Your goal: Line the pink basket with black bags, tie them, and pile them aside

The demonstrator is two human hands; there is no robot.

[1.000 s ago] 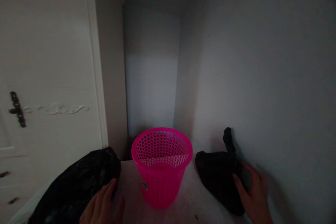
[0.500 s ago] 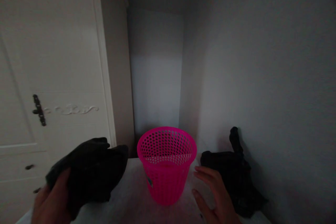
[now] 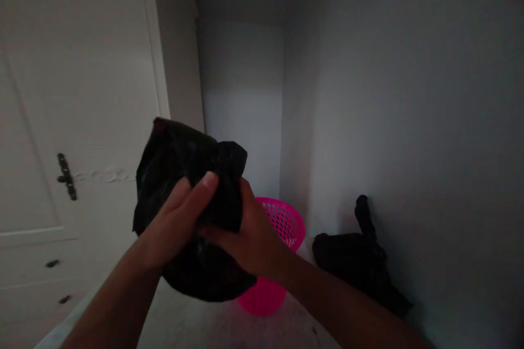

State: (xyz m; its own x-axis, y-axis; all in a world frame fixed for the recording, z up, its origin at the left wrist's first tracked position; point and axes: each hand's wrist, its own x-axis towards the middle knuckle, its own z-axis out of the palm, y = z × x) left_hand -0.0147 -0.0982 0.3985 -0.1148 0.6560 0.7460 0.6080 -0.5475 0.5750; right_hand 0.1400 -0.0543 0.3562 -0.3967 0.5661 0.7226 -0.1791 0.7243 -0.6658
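At far left stood the cabinet (image 3: 110,65), its dark handle (image 3: 66,176) upright on the door, presumably within easy reach for pulling.

Next came the left hand (image 3: 176,223), closed on the black bag (image 3: 186,152), thumb laid over the near side. The bag was up in the air, in front of the cabinet and the left part of the basket. It looked thin and floppy, which was probably why both hands gripped it close together near its middle: one alone would likely have let it sag or fold.

The right hand (image 3: 257,234) held the same bag from its right side, thumb across the front; its other fingers were mostly hidden.

Behind that hand and forearm, the pink basket (image 3: 286,223) stood upright on the white surface (image 3: 184,322), its broad mouth up. Its flat base likely kept it steady without a hand on it.

At right, a dark bundle (image 3: 347,253) lay slumped beside the wall (image 3: 409,120), one narrow end pointing up, perhaps propped by the wall.

No brand, label or writing could be read on anything; the dimness hid fine detail.
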